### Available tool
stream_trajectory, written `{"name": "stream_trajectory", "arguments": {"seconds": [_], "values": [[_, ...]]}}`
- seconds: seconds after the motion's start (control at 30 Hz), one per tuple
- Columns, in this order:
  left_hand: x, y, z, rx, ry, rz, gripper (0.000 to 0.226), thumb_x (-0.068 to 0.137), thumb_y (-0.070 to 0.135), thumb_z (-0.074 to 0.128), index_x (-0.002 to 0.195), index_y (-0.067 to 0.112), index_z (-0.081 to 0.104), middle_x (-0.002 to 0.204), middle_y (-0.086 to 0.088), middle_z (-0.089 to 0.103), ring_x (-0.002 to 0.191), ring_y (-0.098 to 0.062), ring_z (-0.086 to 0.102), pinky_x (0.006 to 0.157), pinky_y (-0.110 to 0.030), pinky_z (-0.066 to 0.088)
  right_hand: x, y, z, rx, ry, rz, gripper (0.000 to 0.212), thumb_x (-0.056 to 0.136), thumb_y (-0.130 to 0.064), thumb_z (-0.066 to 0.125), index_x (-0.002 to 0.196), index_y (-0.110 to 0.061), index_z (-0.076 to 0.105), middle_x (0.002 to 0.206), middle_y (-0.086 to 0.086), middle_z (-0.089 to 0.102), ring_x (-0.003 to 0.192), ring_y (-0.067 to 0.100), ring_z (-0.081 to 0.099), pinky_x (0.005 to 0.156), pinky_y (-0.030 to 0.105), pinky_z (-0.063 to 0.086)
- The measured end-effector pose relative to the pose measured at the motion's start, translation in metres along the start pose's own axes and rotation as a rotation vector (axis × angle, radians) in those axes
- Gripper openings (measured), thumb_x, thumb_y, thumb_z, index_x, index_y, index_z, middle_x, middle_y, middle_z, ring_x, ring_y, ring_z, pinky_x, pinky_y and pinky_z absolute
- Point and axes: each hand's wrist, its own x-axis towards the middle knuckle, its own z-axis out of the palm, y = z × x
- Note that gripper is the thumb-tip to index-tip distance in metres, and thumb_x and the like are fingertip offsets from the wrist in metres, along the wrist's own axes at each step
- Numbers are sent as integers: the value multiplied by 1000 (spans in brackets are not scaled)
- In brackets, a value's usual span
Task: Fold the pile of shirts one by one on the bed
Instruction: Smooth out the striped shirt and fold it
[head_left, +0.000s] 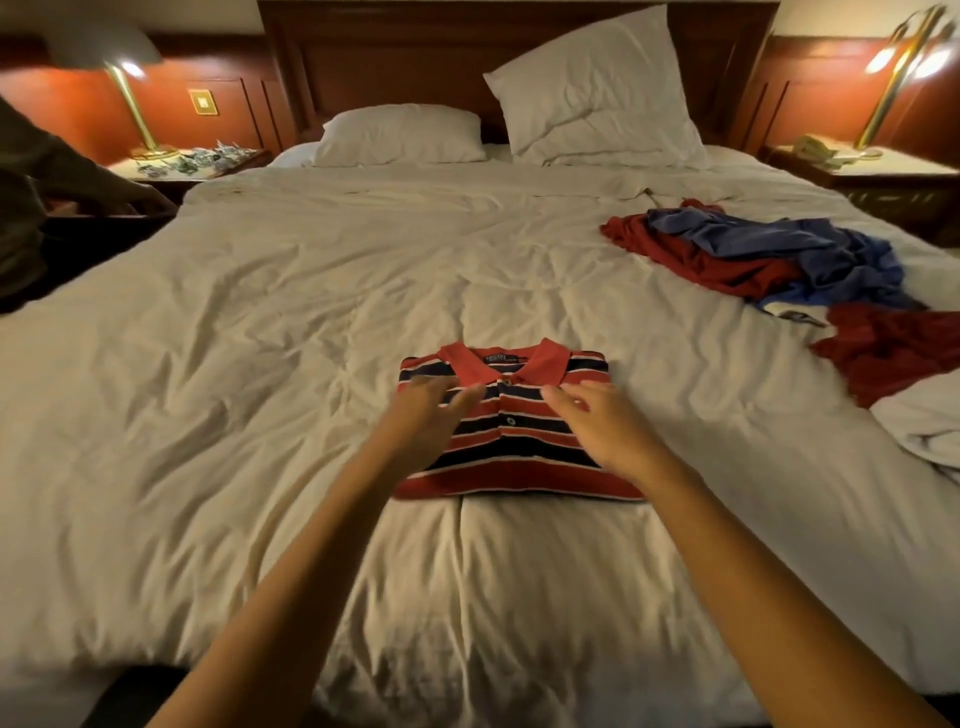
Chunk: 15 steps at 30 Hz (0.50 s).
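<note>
Left hand and right hand — loose-fingered, empty — reach over the folded striped shirt.

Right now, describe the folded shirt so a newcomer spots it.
On the big white bed, centre near the foot, a folded polo shirt lies under the left hand and right hand. Unlike the crumpled plain red and blue pile to the right, it is neat, with red, navy and white stripes.

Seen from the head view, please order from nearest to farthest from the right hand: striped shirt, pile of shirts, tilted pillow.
1. striped shirt, directly under the right hand.
2. pile of shirts, farther right.
3. tilted pillow, against the headboard.
</note>
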Motion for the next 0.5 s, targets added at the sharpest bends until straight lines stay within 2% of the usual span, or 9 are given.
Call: {"name": "stream_trajectory", "arguments": {"seconds": [0.03, 0.1, 0.13, 0.2, 0.3, 0.43, 0.5], "values": [[13, 2, 14, 17, -90, -22, 73, 93, 73, 28, 139, 23, 56, 144, -9, 52, 132, -26, 49, 110, -45, 38, 13, -4, 9, -22, -104, 74, 83, 93, -74, 25, 150, -17, 43, 157, 7, 37, 146, 29, 30, 119, 47, 26], [34, -11, 43, 254, -201, -93, 88, 89, 78, 6, 158, 26, 24, 165, -11, 17, 152, -31, 16, 121, -54, 15, 33, -1, 30, -171, -210, 183, 86, 94, -74, 13, 159, -17, 15, 167, 3, 5, 154, 26, -3, 122, 51, 1], [41, -21, 51, 309, -196, -150, 92, 87, 79, 2, 160, 24, 10, 168, -7, 0, 154, -28, 0, 122, -54, 4, 39, 4, 38, -234, -199, 201, 86, 95, -73, 9, 160, -17, 6, 167, 2, -5, 153, 24, -10, 122, 51, -4], [52, -34, 57, 275, -132, -246, 89, 92, 76, 6, 160, 19, -3, 166, -2, -14, 153, -23, -13, 123, -48, -6, 51, 16, 48, -304, -123, 216, 87, 94, -73, 6, 159, -16, 0, 166, 2, -11, 152, 21, -14, 121, 50, -5], [67, -46, 56, 266, -77, -254, 79, 98, 68, 10, 160, 21, -5, 166, -1, -16, 153, -22, -15, 123, -48, -7, 68, 26, 51, -316, -66, 221, 87, 94, -72, 4, 159, -14, -1, 167, 4, -10, 153, 20, -12, 123, 48, -4], [89, -73, 59, 370, -11, -186, 83, 89, 67, -7, 160, 25, 4, 167, -3, -14, 153, -24, -15, 123, -54, -2, 92, 37, 51, -323, -30, 215, 87, 93, -72, 0, 159, -15, -3, 167, 2, -10, 152, 20, -14, 122, 47, -8], [95, -75, 59, 286, 109, -187, 72, 100, 60, 6, 160, 21, 10, 168, -3, 1, 154, -24, -2, 123, -49, 2, 101, 43, 54, -316, 10, 212, 88, 92, -73, -1, 159, -16, -1, 167, 1, -8, 153, 21, -14, 123, 47, -8]]}}
